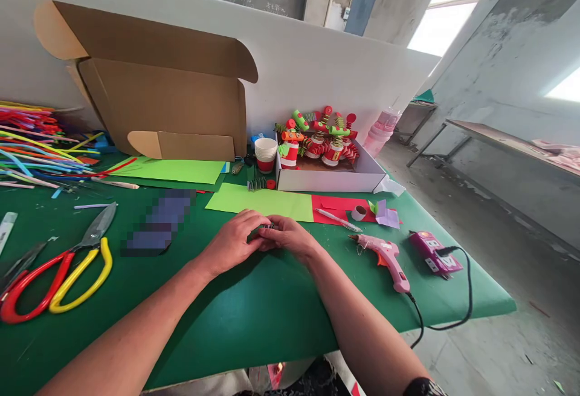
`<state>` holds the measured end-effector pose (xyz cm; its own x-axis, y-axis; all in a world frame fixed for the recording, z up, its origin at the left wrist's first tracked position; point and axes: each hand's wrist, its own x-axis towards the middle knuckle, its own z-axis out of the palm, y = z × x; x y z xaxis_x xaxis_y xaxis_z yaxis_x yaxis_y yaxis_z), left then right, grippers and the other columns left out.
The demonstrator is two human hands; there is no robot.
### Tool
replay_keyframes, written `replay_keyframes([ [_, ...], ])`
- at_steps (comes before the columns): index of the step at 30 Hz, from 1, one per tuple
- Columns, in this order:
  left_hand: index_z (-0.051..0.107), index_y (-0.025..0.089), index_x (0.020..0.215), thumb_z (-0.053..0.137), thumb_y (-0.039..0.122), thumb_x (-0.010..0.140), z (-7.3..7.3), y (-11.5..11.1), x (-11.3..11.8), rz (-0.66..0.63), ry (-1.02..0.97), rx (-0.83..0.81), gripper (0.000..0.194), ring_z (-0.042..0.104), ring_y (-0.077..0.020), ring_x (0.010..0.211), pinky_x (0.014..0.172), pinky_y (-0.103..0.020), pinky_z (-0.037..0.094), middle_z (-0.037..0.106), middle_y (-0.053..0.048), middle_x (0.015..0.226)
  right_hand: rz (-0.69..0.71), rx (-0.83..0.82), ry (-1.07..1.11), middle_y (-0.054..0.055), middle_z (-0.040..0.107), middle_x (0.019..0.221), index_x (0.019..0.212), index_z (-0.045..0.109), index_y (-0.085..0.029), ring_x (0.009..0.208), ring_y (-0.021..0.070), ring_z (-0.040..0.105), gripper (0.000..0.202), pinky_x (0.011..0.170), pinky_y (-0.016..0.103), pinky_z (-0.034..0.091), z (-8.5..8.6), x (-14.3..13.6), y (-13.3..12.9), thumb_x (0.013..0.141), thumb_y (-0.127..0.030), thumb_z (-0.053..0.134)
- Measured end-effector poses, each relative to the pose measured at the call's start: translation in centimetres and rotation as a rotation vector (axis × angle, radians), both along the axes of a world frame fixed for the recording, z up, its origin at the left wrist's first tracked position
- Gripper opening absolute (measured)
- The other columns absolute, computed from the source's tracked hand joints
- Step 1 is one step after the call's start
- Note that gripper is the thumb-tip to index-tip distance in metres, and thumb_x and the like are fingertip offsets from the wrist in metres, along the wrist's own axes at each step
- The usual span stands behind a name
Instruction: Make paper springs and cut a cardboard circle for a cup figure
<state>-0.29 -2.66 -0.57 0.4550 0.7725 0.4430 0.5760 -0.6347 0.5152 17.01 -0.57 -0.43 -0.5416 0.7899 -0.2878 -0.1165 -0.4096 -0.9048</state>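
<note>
Both hands meet over the green table [272, 311], just in front of the light green paper strip [258, 201]. The fingers of my left hand [235, 240] are bent and closed against those of my right hand [290, 236]. Between the fingertips shows a small dark, coiled-looking piece [270, 225], mostly hidden by the fingers. Beyond the strip are a stack of paper cups [265, 153] and a white box [326, 181] of red and green figures [333, 148] with coiled parts.
Red-and-yellow scissors [67, 269] and colourful pipe cleaners [40, 148] lie at left, before an open cardboard box [167, 100]. To the right are a pink glue gun [385, 257], its cable, a purple power box [432, 252], a pen [338, 219] and a paper roll [359, 213].
</note>
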Motion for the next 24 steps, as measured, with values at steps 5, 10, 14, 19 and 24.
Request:
replay_keyframes([
  [5,0.061,0.022,0.103,0.052,0.021,0.088,0.3,-0.1,0.0,0.036,-0.044,-0.014,0.017,0.064,-0.0204,0.094,0.084,-0.036,0.054,0.069,-0.005,0.099,-0.02,-0.005,0.001,-0.001,0.069,0.066,0.094,0.066,-0.015,0.06,0.0096,0.067,0.031,0.066,0.021,0.056,0.4,0.2,0.1,0.073,-0.03,0.084],
  [10,0.061,0.023,0.098,0.057,0.032,0.087,0.7,0.0,-0.2,0.155,-0.122,-0.069,0.015,0.065,-0.0176,0.079,0.075,-0.032,0.054,0.069,-0.002,0.092,-0.077,0.004,0.011,0.0,0.07,0.073,0.093,0.069,-0.015,0.06,0.01,0.067,0.03,0.069,0.024,0.057,0.7,0.5,0.3,0.072,-0.03,0.084],
  [14,0.062,0.022,0.099,0.058,0.037,0.088,0.8,0.2,-0.4,0.187,-0.155,-0.014,0.018,0.064,-0.0166,0.075,0.071,-0.03,0.053,0.068,-0.002,0.089,-0.11,0.015,0.026,0.001,0.07,0.075,0.091,0.07,-0.014,0.06,0.0096,0.066,0.032,0.07,0.025,0.057,0.9,0.9,0.5,0.069,-0.032,0.086],
  [19,0.063,0.022,0.101,0.058,0.037,0.089,0.6,0.4,-0.6,0.203,-0.167,0.027,0.02,0.065,-0.0169,0.076,0.072,-0.03,0.054,0.068,-0.002,0.09,-0.122,0.018,0.032,0.001,0.07,0.074,0.09,0.071,-0.015,0.06,0.0101,0.066,0.039,0.07,0.026,0.057,1.0,1.1,0.5,0.065,-0.039,0.088],
  [24,0.064,0.023,0.104,0.057,0.031,0.09,0.6,0.1,-0.4,0.136,-0.156,0.059,0.017,0.066,-0.0175,0.082,0.077,-0.031,0.055,0.069,-0.003,0.094,-0.095,0.028,0.052,0.0,0.07,0.074,0.091,0.07,-0.015,0.059,0.0095,0.066,0.042,0.068,0.025,0.057,0.9,0.6,0.3,0.063,-0.041,0.089],
])
